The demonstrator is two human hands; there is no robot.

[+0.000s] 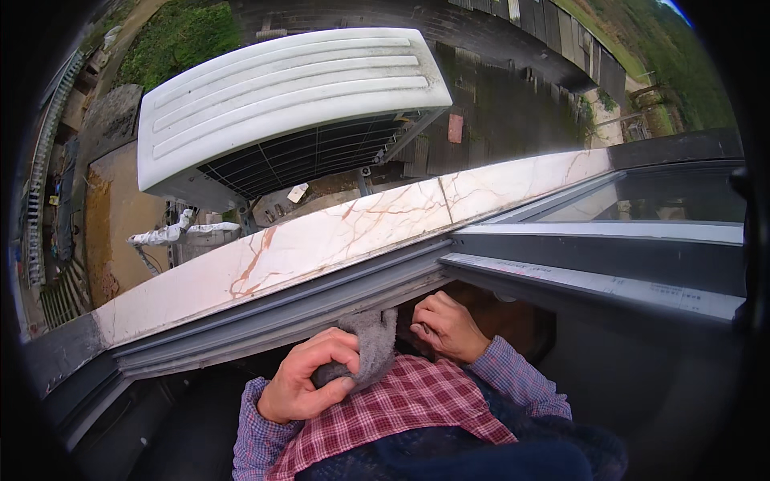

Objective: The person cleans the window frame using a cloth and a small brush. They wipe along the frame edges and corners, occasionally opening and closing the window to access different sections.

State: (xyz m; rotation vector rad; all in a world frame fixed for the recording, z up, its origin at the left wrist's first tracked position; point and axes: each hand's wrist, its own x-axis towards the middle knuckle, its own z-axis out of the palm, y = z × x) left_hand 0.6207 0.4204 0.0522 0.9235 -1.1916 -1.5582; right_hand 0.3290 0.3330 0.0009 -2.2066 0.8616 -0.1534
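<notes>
My left hand [313,376] grips a grey fuzzy cloth [367,343] between thumb and fingers. The cloth's upper end reaches the inner edge of a grey metal sliding-window track [283,306], and its lower part hangs against a red plaid garment [391,397] on my front. Just right of the cloth, my right hand [445,327] is curled below the track, apart from the cloth. Nothing shows between its fingers, though the inside of its palm is hidden. Beyond the track runs a white marble-look sill [349,225] with reddish-brown veins.
Outside the sill sits a white air-conditioner outdoor unit [289,90], with wrapped pipes [180,231] at its lower left. Sliding window sashes [589,276] with printed film fill the right side. Far below lie dark roofs [505,102] and muddy ground [129,210]; the sill borders a drop.
</notes>
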